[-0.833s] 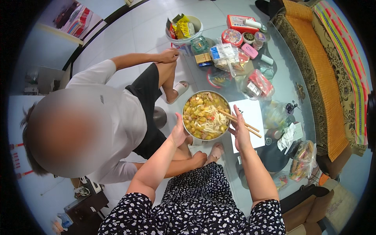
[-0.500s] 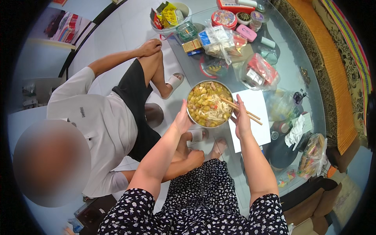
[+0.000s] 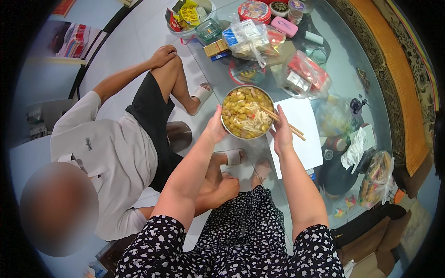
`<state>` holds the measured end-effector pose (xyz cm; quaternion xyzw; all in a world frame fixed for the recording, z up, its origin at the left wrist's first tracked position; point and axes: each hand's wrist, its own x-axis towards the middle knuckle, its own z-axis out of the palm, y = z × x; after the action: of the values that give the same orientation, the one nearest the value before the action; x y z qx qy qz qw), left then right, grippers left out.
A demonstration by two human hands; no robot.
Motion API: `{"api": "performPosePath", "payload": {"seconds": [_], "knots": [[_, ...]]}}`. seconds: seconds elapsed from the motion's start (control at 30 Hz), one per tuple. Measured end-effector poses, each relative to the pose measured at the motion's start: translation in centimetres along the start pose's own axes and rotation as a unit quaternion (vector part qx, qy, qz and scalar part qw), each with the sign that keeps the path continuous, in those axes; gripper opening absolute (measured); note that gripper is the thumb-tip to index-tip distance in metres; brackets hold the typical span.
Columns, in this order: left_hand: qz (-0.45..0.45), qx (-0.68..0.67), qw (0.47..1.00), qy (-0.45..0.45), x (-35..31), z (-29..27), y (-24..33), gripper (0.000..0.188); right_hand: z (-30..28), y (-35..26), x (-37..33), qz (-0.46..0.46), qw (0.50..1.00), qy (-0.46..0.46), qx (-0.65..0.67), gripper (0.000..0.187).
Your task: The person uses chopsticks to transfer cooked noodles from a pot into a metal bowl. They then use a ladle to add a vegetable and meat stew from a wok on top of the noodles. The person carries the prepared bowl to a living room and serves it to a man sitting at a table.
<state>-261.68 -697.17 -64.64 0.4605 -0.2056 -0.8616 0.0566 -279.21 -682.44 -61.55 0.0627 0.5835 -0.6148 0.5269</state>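
A round metal bowl [image 3: 247, 138] of noodles [image 3: 251, 122] with yellowish chunks is held between my two hands, level, near the glass table's edge. My left hand [image 3: 216, 128] is closed on the bowl's left side. My right hand [image 3: 283, 135] is closed on the opposite side. A pair of wooden chopsticks [image 3: 294, 129] slants out of the noodles past my right fingers; whether those fingers pinch them I cannot tell. Under and beside my right hand lies a white sheet of paper [image 3: 303, 153] on the glass table [image 3: 296, 192].
Left of me sits another person [image 3: 118, 143], one hand near my skirt. Bagged goods [image 3: 254, 39], a red bagged package [image 3: 307, 74], a round tin [image 3: 254, 11] and a pink case [image 3: 284, 26] crowd the table's far part. Crumpled tissue [image 3: 354, 150] lies right; a bin [image 3: 214, 11] stands far left.
The whole view has shifted slightly, so the table goods and the person appear a little farther left. The bowl stays between my hands and appears slightly higher in the picture.
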Motion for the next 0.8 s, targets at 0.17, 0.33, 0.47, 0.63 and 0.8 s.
{"api": "performPosePath", "payload": {"seconds": [0.17, 0.33, 0.47, 0.63, 0.8], "knots": [[0.003, 0.072, 0.997, 0.008, -0.2, 0.1, 1.2, 0.071, 1.1, -0.3, -0.3, -0.003, 1.000, 0.018, 0.019, 0.061], [0.081, 0.005, 0.978, 0.193, -2.6, 0.7, 0.1, 0.067, -0.8, 1.4, -3.7, -0.021, 1.000, -0.006, 0.022, 0.071], [0.145, -0.115, 0.960, 0.212, -9.3, -2.3, -3.4, 0.044, -2.3, 3.6, -12.3, 0.027, 0.995, -0.003, 0.095, 0.057], [0.079, -0.084, 0.991, 0.066, -18.5, 0.7, -9.7, 0.032, -7.9, 5.1, -28.6, 0.021, 0.980, 0.042, 0.191, 0.040], [-0.067, 0.073, 0.995, -0.032, -28.8, 5.4, -12.6, 0.028, -9.1, 10.3, -45.4, -0.053, 0.933, 0.125, 0.334, 0.033]]}}
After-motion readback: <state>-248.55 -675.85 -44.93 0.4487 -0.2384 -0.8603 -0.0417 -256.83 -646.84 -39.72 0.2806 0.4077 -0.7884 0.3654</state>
